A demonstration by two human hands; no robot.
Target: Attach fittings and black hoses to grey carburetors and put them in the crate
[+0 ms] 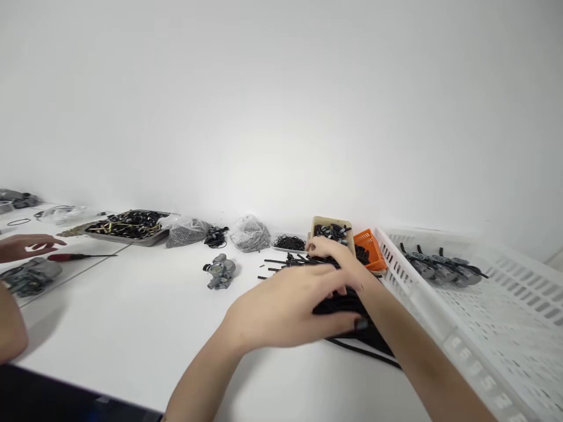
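My left hand (290, 305) hovers over a bundle of black rubber tubes (343, 305), its thumb spread away from the fingers. Part of its fingers is hidden by my right forearm, which crosses over it. Farther out, my right hand (324, 248) is at the near left corner of a beige tray (313, 225) holding small black and metal parts. Its fingers curl down together, and what they pinch, if anything, is hidden. Short black tube pieces (281, 262) lie just left of it. A grey metal carburetor (220, 271) sits on the white table to the left.
A white plastic crate (457, 340) with several carburetors (444, 266) stands right. An orange basket (372, 249) sits beside the beige tray. Along the wall are bagged parts (250, 233) and a metal tray (132, 239). At left are a co-worker's hand (30, 246) and a screwdriver (70, 257).
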